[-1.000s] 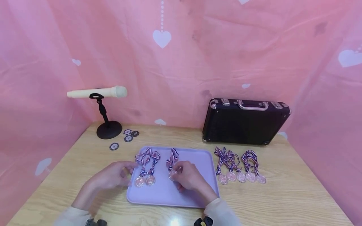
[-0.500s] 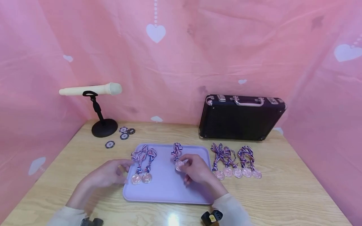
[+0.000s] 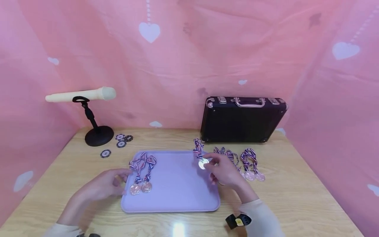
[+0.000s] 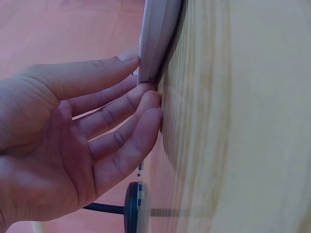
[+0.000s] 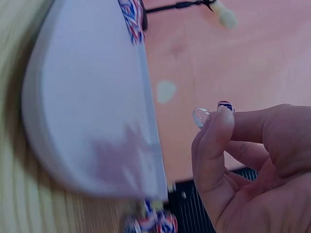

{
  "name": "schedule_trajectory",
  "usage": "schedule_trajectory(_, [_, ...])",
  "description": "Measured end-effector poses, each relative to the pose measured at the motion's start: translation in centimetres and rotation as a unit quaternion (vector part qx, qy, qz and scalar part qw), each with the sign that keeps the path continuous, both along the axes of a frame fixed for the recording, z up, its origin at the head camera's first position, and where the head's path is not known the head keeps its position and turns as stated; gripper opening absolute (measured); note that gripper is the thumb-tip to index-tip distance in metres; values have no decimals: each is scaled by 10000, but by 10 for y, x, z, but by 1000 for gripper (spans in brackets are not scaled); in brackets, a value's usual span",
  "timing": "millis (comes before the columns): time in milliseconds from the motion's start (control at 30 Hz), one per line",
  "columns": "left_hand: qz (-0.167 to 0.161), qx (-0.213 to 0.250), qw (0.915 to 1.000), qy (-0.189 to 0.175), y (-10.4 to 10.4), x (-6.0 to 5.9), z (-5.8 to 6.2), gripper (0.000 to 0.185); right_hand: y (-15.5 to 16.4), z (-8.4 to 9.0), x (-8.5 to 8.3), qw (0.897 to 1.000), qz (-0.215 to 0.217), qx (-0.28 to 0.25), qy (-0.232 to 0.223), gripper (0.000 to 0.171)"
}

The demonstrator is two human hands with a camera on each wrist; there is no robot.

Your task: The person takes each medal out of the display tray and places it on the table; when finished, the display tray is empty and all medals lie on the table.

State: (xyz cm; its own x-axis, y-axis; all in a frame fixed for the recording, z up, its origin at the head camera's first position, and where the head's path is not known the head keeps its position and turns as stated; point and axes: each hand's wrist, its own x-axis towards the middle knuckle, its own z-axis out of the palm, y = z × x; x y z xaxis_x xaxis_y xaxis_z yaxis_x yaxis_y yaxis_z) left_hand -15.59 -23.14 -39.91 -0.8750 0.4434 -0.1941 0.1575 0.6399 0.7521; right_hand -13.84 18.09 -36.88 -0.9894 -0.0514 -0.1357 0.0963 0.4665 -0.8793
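I am watching my right hand point(image 3: 226, 172) pinching a medal point(image 3: 203, 163) by its disc, just right of centre in the head view, over the right rim of the tray point(image 3: 174, 184). That grip is narrow, thumb and forefinger closing on the disc, and the medal's ribbon point(image 3: 197, 148) is trailing up and away toward the case point(image 3: 242, 119). In the right wrist view the disc point(image 5: 200, 117) is showing at my fingertips point(image 5: 221, 121), right of centre, with the tray point(image 5: 87, 97) filling the left of the frame.

My left hand point(image 3: 103, 186) is lying lower left of centre in the head view, against the tray's left edge. Its grip is wide and holding nothing: in the left wrist view the fingers point(image 4: 121, 121) are lying straight, their tips touching the tray's rim point(image 4: 154, 43) and the counter point(image 4: 233, 116).

Two medals point(image 3: 140, 187) are lying on the left part of the tray, ribbons bunched above them. More medals point(image 3: 251, 171) are lying on the counter right of the tray, partly hidden by my right hand. A microphone point(image 3: 80, 95) on its stand is sitting at the upper left, with poker chips point(image 3: 119, 141) beside its base.
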Motion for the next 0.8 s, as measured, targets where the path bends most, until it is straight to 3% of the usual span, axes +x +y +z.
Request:
schedule_trajectory(233, [49, 23, 10000, -36, -2, 1, 1, 65, 31, 5, 5, 9999, -59, -106, 9, 39])
schedule_trajectory(567, [60, 132, 9999, -88, -2, 3, 1, 64, 72, 6, 13, 9992, -238, 125, 297, 46])
schedule_trajectory(800, [90, 103, 9998, -159, -1, 2, 2, 64, 109, 10, 20, 9982, -449, 323, 233, 49])
